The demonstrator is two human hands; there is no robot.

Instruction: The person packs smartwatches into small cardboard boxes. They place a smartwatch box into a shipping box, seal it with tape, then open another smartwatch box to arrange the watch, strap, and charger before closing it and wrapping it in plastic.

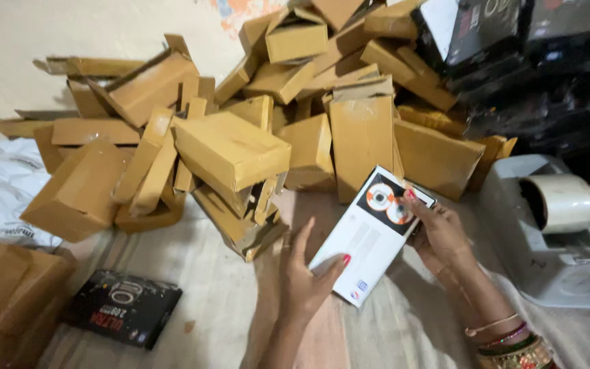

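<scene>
A flat white box (367,236) with a black panel and two orange discs printed on it is held tilted between both hands. My left hand (305,277) grips its near lower corner, thumb on top. My right hand (438,229) holds its right edge near the far end, with bangles on the wrist. Right behind the box rises a big heap of brown cardboard boxes (230,147), several of them open or flattened.
A grey tape dispenser (548,232) with a roll of pale tape stands at the right. A black printed box (123,307) lies at lower left beside more brown cartons (5,294). Black boxes (500,41) stack at top right. White plastic bags (1,184) lie left.
</scene>
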